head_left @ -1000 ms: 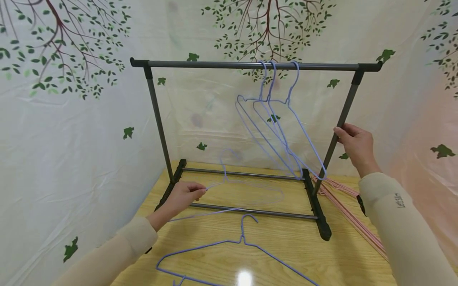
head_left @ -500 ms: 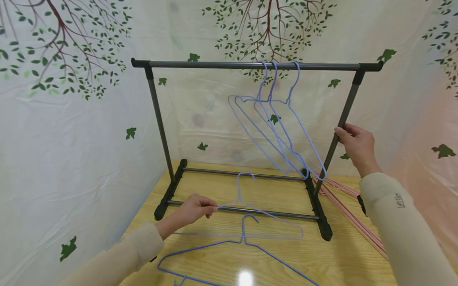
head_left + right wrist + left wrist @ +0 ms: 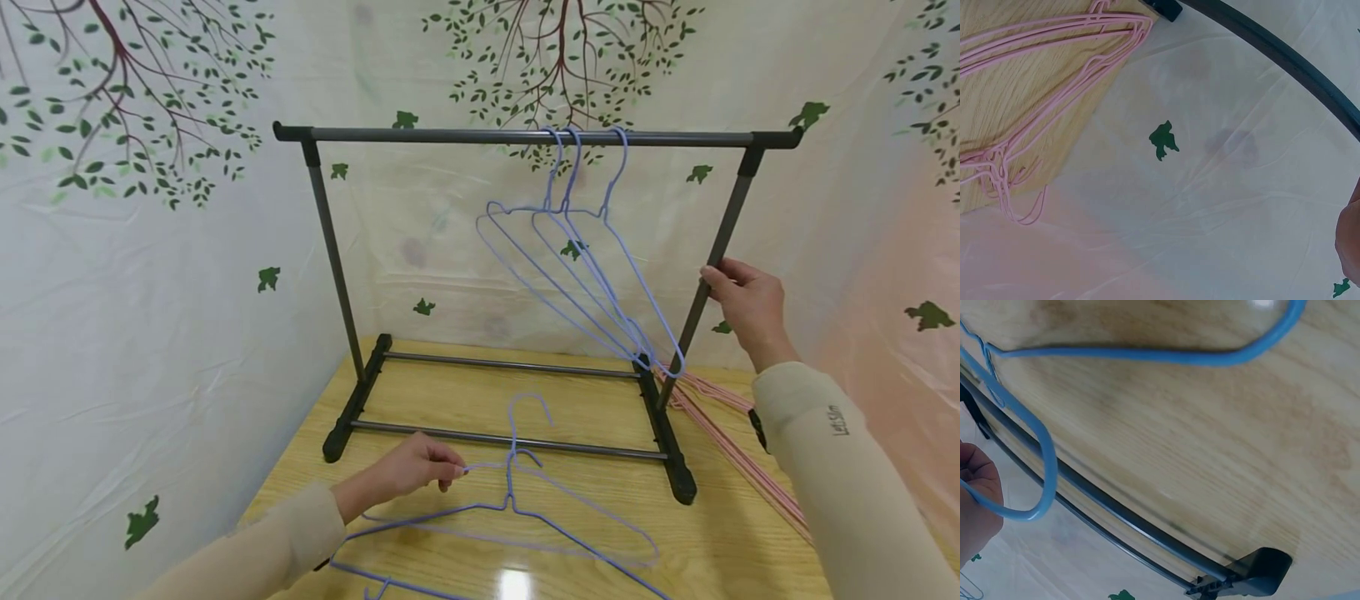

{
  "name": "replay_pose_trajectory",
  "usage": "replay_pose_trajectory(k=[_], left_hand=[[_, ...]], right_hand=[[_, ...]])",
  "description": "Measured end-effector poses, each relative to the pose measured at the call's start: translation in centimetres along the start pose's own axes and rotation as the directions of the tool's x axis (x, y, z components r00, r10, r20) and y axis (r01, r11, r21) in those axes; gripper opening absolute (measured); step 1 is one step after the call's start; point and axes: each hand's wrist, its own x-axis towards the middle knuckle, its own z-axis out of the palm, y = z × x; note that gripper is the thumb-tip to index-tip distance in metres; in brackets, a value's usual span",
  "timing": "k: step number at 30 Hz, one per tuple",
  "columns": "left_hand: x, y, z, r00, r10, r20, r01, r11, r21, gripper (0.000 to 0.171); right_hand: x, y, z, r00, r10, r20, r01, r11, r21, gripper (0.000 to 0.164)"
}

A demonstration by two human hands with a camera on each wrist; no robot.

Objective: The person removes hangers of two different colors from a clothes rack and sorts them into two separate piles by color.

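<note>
My left hand point(image 3: 420, 468) pinches a blue wire hanger point(image 3: 512, 421) by its left shoulder, above the front of the table. In the left wrist view that hanger's rounded end point(image 3: 1052, 462) passes the edge of the hand point(image 3: 977, 503). Behind the held hanger, as seen from the head, a second blue hanger point(image 3: 465, 507) lies on the wood, its hook pointing away. My right hand point(image 3: 750, 308) grips the right post point(image 3: 727, 215) of a black garment rack, thumb in front. Three blue hangers point(image 3: 624, 154) hang from the rack's top rail point(image 3: 435, 136), right of its middle.
Several pink hangers point(image 3: 738, 458) lie bundled on the table right of the rack. The rack's foot point(image 3: 678, 475) and lower front bar point(image 3: 480, 437) stand just beyond my left hand. A leaf-patterned sheet point(image 3: 187, 333) encloses the table point(image 3: 720, 550).
My left hand has brought the held hanger down and toward me, from above the rack's base to over the lying hanger. The hanging hangers swing slightly. My right hand stays on the post.
</note>
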Motion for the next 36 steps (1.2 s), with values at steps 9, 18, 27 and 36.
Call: replay_pose_trajectory(k=[9,18,27,36], left_hand=[[-0.7,-0.9,1.7,0.999,-0.049,0.007,0.050,0.996,-0.080,0.020],[0.0,-2.9,2.6,0.999,0.022,-0.030,-0.019,0.994,0.103,0.012],[0.4,-2.8,2.7,0.992,0.123,-0.005,-0.109,0.891,0.440,0.007],[0.1,-2.2,3.2,0.995,0.102,-0.008,-0.077,0.804,0.590,0.005]], right_hand=[[-0.1,0.0,-0.1,1.000,0.004,0.009,-0.004,1.000,-0.002,0.064],[-0.2,-0.1,-0.1,1.000,0.006,0.006,-0.006,1.000,0.012,0.064],[-0.1,0.1,-0.1,1.000,0.012,0.000,-0.012,1.000,0.015,0.064],[-0.1,0.1,0.0,1.000,0.024,-0.008,-0.023,1.000,0.012,0.064]])
